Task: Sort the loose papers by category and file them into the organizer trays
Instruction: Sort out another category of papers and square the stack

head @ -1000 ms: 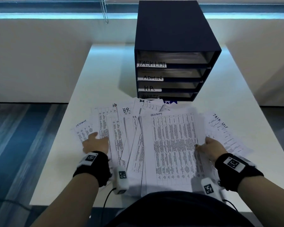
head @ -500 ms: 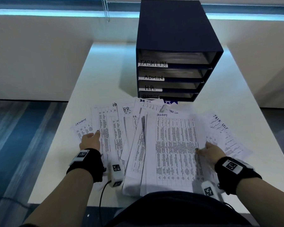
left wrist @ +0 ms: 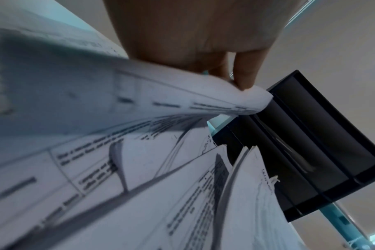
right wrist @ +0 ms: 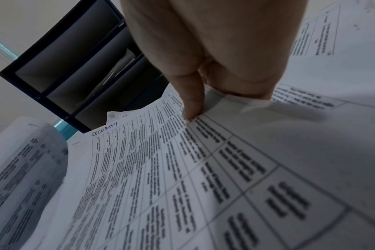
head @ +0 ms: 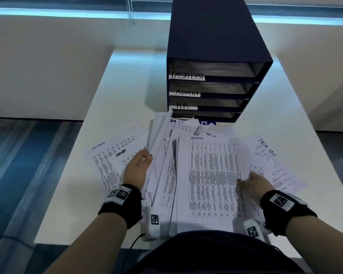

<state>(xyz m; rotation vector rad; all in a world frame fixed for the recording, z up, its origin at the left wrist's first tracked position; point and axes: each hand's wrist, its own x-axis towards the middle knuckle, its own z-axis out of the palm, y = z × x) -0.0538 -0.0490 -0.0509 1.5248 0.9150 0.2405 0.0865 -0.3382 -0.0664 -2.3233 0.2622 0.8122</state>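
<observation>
Item 1, nearest: right hand [head: 259, 184], at the right edge of the top sheet headed SECURITY [head: 212, 184]. In the right wrist view the thumb presses down on the sheet while the fingers curl under its margin, so the edge is pinched, probably to lift this one sheet off the pile for filing.

Item 2: left hand [head: 137, 171], on the left side of the spread. Its fingers close on the edge of a raised bundle of sheets [head: 156, 147]; the left wrist view shows that paper curling over the fingertips. The bundle stands tilted off the table, likely lifted to show what lies beneath: a sheet headed SECURITY with ADMIN written across it [head: 115, 161].

Item 3: loose papers [head: 166, 184], a fanned, overlapping pile between the hands, lying on the white table [head: 127, 80]. Handwritten headings serve as sorting keys. A TASK LIST sheet [head: 271, 161] lies apart at the right.

Item 4, farthest: dark organizer [head: 212, 36] behind the pile, its open side facing the person. Trays labelled, top to bottom, TASK LIST, ADMIN, H.R. and SECURITY. The pile's far edge reaches the lowest tray.

Status, judged: sorting barely begun.
</observation>
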